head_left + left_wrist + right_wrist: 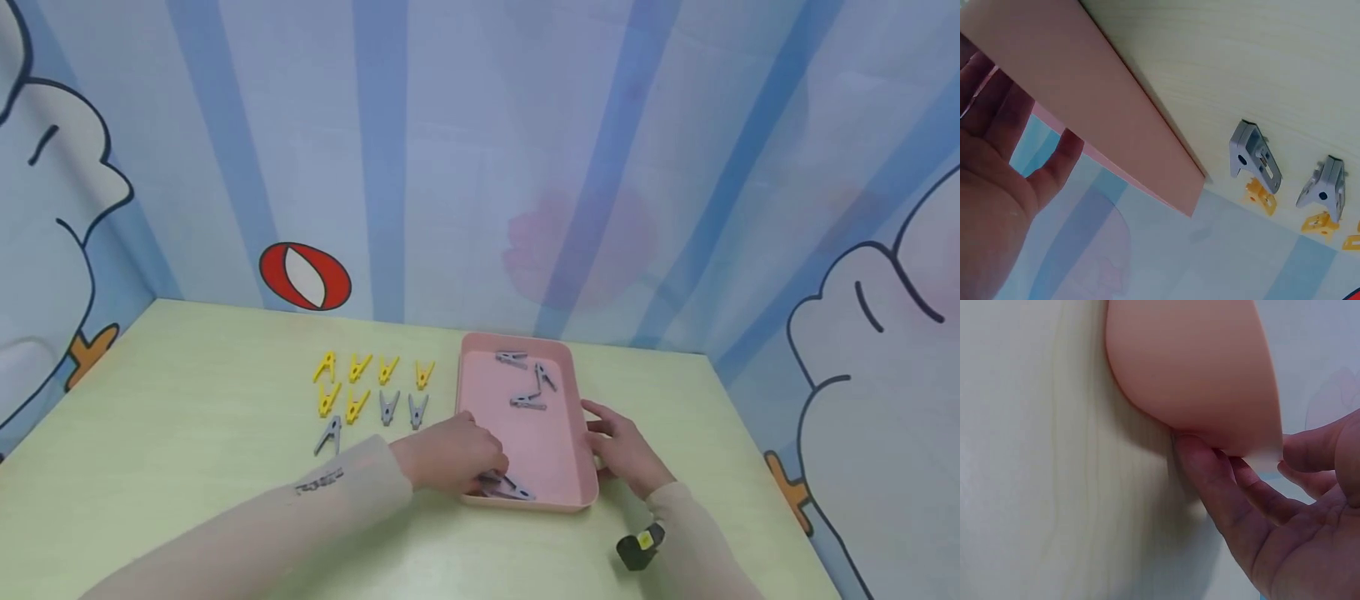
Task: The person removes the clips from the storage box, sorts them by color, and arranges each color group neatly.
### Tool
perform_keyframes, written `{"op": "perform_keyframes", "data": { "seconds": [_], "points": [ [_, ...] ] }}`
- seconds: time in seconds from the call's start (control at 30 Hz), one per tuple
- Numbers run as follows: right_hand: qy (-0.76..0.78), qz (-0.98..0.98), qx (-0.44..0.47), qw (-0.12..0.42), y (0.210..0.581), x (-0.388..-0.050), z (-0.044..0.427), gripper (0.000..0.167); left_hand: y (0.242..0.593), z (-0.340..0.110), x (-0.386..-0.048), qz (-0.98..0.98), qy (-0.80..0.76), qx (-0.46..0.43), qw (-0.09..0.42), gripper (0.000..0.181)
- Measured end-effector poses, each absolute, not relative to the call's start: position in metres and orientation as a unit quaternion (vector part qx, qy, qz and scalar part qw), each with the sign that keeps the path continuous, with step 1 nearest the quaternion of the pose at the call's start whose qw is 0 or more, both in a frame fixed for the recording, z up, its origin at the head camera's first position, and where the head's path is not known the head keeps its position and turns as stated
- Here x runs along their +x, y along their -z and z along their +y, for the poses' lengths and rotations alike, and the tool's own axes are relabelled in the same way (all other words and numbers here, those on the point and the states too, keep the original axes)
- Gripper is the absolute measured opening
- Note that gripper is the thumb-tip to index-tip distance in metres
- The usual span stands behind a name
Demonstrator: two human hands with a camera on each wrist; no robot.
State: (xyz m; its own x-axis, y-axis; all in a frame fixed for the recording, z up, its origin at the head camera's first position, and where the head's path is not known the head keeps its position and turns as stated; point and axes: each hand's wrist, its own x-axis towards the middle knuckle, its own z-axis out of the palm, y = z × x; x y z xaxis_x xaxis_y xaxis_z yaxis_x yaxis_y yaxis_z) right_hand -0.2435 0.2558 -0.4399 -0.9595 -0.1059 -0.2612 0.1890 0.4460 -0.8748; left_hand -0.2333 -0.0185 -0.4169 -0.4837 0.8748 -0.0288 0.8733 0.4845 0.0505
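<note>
Inside the near-left corner of a pink tray (525,458), my left hand (453,454) pinches at grey clothespins (513,490). Its fingertips are mostly hidden, by the hand itself in the head view and by the tray wall (1085,94) in the left wrist view. My right hand (626,450) holds the tray's outer right side. Its fingers (1216,487) touch the wall from outside, low down and near the rim, in the right wrist view. Three more grey clothespins, one being this clothespin (528,402), lie apart farther back in the tray.
Left of the tray, several yellow clothespins (357,367) lie in rough rows on the pale wooden table (225,375). Three grey ones, including this grey clothespin (388,408), lie nearer. A striped, cartoon-printed curtain (465,167) stands behind the table. A black device (637,546) sits by the right wrist.
</note>
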Motion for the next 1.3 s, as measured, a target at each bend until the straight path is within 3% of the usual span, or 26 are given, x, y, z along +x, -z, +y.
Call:
{"op": "perform_keyframes", "data": {
  "seconds": [0.53,1.0,1.3],
  "points": [
    [0.526,0.839,0.029,0.138,0.442,-0.244,0.253,0.056,0.422,-0.013,-0.236,0.861,-0.035,0.506,0.040,0.009],
    [0.520,0.843,0.032,0.135,0.442,-0.246,0.254,0.057,0.418,-0.015,-0.240,0.866,-0.080,0.491,0.051,0.028],
    [0.519,0.844,0.033,0.135,0.442,-0.245,0.257,0.057,0.409,-0.018,-0.241,0.875,-0.089,0.475,0.024,0.034]
  ]
}}
